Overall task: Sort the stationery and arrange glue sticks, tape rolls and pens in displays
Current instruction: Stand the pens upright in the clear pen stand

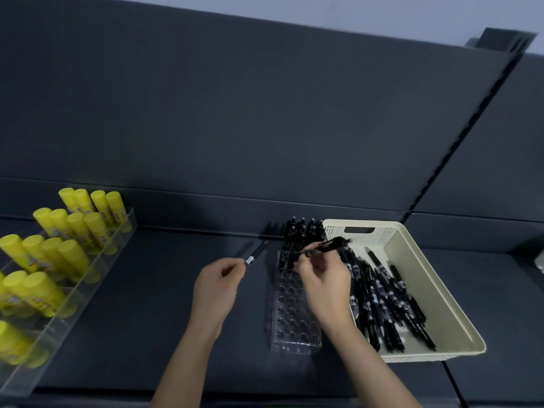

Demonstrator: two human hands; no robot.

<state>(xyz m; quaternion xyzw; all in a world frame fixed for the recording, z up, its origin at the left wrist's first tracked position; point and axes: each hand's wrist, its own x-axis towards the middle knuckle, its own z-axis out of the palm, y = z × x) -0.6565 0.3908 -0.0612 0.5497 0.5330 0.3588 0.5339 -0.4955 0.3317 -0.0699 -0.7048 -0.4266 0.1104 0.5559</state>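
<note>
- Yellow glue sticks [73, 254] stand in rows in a clear display [98, 273] at the shelf's [147, 304] left.
- Left hand [216, 290]: fingers pinch a black pen [257, 253] that points away.
- Clear pen stand [291, 328], standing pens [303, 231] at its far end.
- Right hand [326, 287]: fingers grip a second pen [326, 245] above the stand.
- Cream basket [426, 278] holds loose pens [382, 304].

yellow glue sticks [70, 254], black pens [382, 298], cream basket [435, 278]

The pen rack [290, 322] was clear, glossy plastic. Right of it the basket [428, 275] was matt, perforated cream plastic. Left of it the glue sticks [73, 254] looked smooth yellow plastic.
</note>
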